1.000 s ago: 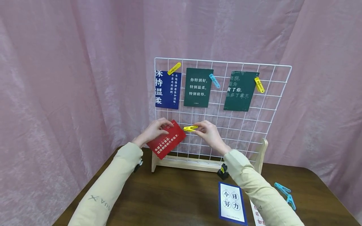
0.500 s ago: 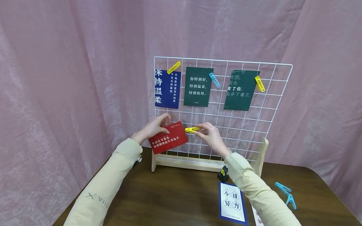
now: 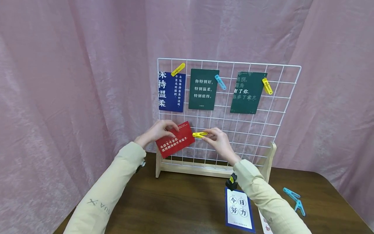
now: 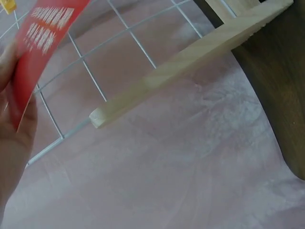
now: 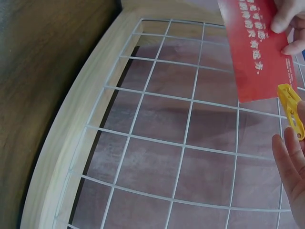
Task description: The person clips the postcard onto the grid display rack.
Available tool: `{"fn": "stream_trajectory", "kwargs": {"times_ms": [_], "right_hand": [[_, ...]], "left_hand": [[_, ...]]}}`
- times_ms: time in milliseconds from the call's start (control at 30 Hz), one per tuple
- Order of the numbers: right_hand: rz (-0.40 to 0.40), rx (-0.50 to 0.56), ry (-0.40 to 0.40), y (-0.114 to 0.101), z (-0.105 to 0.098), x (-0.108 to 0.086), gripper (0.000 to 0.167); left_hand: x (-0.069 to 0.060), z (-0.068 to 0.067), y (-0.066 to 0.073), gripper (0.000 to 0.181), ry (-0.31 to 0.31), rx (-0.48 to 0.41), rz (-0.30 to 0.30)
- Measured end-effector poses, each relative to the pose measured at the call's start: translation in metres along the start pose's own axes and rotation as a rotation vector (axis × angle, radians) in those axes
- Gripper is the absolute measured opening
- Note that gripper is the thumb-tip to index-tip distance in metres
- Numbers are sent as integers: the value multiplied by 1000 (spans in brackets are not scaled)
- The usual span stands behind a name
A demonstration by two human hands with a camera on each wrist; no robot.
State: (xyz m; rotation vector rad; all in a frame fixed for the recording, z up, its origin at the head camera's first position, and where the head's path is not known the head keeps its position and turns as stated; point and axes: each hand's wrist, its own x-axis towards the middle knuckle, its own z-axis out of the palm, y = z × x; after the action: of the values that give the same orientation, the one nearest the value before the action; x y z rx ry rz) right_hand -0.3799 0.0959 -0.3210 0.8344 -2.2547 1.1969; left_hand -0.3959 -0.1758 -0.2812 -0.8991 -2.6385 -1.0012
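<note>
My left hand pinches a red card with white characters by its upper left part, and the card tilts in front of the wire grid's lower left. Between thumb and fingers my right hand holds a yellow clothespin, its tip at the card's right edge. In the right wrist view the clothespin meets the corner of the red card; whether it bites the card I cannot tell. The left wrist view shows the card gripped at its edge.
The white wire grid stands in a wooden base. A blue card and two green cards hang above, with clothespins. On the table lie a blue-bordered card, another partly hidden card and blue clothespins.
The red card has turned closer to level and shifted slightly right, its right edge now at the clothespin. My right hand has moved slightly right and down, still holding the clothespin.
</note>
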Motion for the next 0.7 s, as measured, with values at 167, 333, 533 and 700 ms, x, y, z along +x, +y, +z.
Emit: {"fn": "stream_trajectory", "kwargs": {"times_ms": [167, 333, 533, 700], "right_hand": [[-14, 9, 16, 0, -2, -1, 26], [-16, 0, 43, 3, -4, -2, 27], [-26, 32, 66, 2, -9, -3, 25], [-19, 45, 54, 3, -12, -5, 25]], "left_hand": [[-1, 2, 0, 40, -80, -50, -37], [1, 4, -4, 43, 23, -78, 29], [-2, 1, -2, 36, 128, -26, 22], [-6, 0, -4, 20, 159, 22, -14]]}}
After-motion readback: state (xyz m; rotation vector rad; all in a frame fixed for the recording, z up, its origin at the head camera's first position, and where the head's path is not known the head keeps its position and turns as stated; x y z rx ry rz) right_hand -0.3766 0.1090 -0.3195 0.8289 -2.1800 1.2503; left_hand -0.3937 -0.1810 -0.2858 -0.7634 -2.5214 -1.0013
